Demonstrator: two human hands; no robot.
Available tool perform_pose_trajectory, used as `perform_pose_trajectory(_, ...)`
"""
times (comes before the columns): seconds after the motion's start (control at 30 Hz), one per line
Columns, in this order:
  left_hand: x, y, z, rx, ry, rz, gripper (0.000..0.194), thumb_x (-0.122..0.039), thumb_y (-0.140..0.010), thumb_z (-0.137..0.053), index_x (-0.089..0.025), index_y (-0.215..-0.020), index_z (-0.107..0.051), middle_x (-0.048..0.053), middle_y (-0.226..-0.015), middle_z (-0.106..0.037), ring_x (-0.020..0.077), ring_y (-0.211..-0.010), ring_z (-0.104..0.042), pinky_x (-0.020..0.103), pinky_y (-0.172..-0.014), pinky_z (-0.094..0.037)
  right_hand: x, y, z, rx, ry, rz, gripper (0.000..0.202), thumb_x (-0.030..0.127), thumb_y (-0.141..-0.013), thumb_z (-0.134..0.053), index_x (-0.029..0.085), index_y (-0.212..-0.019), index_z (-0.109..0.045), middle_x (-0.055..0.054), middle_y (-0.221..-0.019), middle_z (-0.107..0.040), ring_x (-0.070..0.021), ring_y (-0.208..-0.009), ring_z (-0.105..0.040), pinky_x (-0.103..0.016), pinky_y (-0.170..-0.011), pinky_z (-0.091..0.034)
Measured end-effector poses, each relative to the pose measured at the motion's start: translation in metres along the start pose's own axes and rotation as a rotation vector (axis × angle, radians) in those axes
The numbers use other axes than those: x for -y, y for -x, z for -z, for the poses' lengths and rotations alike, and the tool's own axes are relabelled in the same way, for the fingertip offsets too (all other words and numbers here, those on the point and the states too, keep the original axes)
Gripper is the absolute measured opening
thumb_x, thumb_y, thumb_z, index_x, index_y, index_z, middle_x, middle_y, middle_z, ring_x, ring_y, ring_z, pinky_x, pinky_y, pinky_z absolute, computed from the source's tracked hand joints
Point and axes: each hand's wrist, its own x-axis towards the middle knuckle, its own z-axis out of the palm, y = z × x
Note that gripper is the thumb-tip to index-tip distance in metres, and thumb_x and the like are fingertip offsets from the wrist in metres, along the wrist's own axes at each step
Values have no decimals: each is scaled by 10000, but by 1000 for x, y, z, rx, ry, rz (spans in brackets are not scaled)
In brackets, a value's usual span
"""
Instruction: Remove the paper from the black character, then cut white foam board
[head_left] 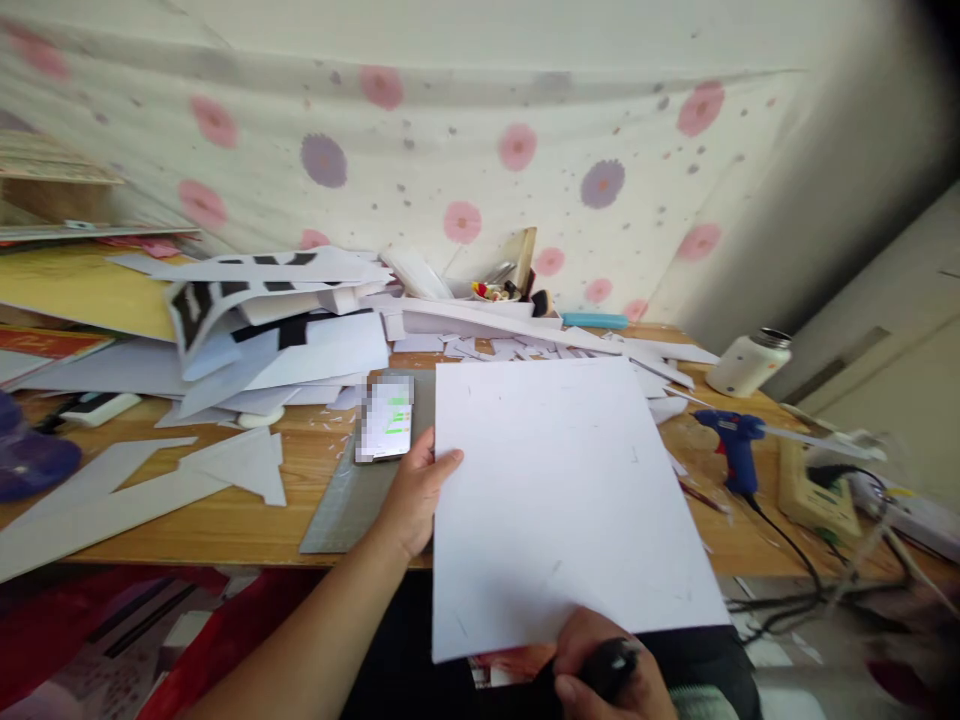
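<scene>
1. Head view, lower right of the frame: one right hand [600,670], its grip closed around one dark, blurred tool [611,668], just under the near edge of the sheet.
2. One left hand [414,497], left of centre, holds the left edge of one large white sheet [559,490], thumb on top, fingers underneath.
3. That sheet fills the centre of the frame, its near end jutting past the table [247,525] edge towards the camera.
4. Under the left hand lies one grey cutting mat [349,500]; one phone [385,420] with a lit screen rests on it, just beyond the thumb.
5. Lower left: two pale triangular offcuts [240,462] lie flat on the wood.
6. Right of the sheet: one blue glue gun [733,440], its cord trailing off the table; further back, one white bottle [746,362] tipped on its side.
7. Far side, upper left to centre: a heap of white paper scraps [300,330], too many to count, and one small tub of oddments [495,292] against the flowered cloth [480,140].
</scene>
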Motion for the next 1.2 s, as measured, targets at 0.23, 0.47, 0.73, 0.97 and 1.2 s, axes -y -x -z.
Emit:
perform_pose_trajectory(0.23, -3, 3, 4, -5, -31, 12, 543, -315, -669, -777, -215, -1166, -583, 45, -1028, -730, 244, -890, -696, 366, -782, -552, 17, -9, -9, 132, -309, -322, 392, 484, -683, -795, 167, -766, -581, 44, -583, -490, -53, -442, -399, -181, -419, -293)
perform_pose_trajectory(0.47, -3, 2, 6, -76, -122, -55, 518, -375, -696, -759, -226, -1172, -618, 43, -1094, -714, 233, -932, -682, 326, -769, -566, 55, -1, 29, 80, -568, -245, 623, 490, -805, -701, 215, -1323, -494, -16, -852, -603, -109, -629, -560, -269, -630, -451)
perform_pose_trajectory(0.73, -4, 0, 11, -128, -122, -31, 500, -393, -665, -784, -298, -1136, -644, -1, -1083, -726, 248, -954, -677, 326, -738, -587, 56, -18, 83, -666, -134, -157, 446, 403, -757, -735, 204, -1126, -586, 9, -832, -594, -86, -496, -500, -238, -479, -418)
perform_pose_trajectory(0.97, 0, -1, 7, -126, -236, -175, 534, -400, -683, -756, -250, -1176, -615, 33, -1159, -695, 232, -1106, -623, 314, -913, -521, 33, -4, 117, -652, 673, -136, 381, 475, -708, -674, 193, -962, -695, -82, -937, -729, -277, -865, -678, -373, -774, -538)
perform_pose_trajectory(1.2, 4, 1, 12, -242, -415, -204, 653, -380, -723, -665, -184, -1327, -515, 104, -1159, -684, 286, -1135, -616, 435, -965, -486, 29, 2, 120, -692, 781, -131, 388, 547, -720, -630, 237, -934, -724, -48, -985, -769, -288, -951, -705, -324, -839, -540)
